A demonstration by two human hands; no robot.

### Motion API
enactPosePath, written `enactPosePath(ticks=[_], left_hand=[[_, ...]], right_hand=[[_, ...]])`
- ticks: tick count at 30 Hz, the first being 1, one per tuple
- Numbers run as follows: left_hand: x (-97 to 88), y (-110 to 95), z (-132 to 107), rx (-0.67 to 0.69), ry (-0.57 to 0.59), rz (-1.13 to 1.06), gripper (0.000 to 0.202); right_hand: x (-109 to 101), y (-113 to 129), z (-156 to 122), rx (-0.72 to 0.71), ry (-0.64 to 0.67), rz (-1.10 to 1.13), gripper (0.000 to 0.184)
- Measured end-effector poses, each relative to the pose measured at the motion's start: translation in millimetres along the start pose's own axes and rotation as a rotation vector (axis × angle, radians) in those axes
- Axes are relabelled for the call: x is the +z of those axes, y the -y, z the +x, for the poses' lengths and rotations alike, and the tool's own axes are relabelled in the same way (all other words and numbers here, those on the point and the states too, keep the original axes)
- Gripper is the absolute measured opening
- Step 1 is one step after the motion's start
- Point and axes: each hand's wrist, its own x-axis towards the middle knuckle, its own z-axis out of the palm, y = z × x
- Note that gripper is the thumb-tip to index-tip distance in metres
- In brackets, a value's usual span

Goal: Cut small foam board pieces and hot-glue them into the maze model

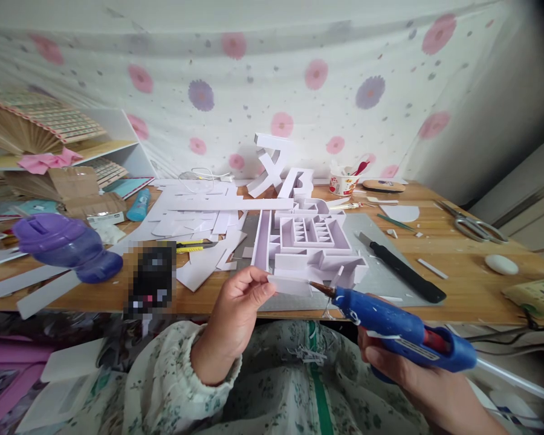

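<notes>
Between the thumb and fingers of my left hand (238,308) is a small white foam board strip (292,285), held level at the table's front edge. My right hand (392,362) is wrapped round the handle of a blue glue gun (390,320), a glue stick trailing from its back. The gun's nozzle meets the right end of the strip, or lies just in front of it; I cannot tell which. Behind both hands a white foam board character structure (315,241) with walled compartments lies on a grey cutting mat (372,272).
A black-handled knife (405,272) lies on the mat's right side, with scissors (474,223) farther right. White board offcuts (199,211), a yellow cutter (193,246) and a purple bottle (68,244) are to the left. Upright white characters (272,166) and a paper cup (343,181) stand behind.
</notes>
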Motion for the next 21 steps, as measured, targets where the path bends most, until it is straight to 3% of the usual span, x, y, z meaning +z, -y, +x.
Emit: enactPosePath(ticks=[14,21], left_hand=[[0.2,1,2,-0.035,0.013,-0.114,0.029],[0.3,2,3,-0.035,0.018,-0.14,0.027]], right_hand=[[3,-8,0,-0.028,-0.043,0.016,0.02],[4,-14,-3,-0.038,-0.047,-0.034,0.028]])
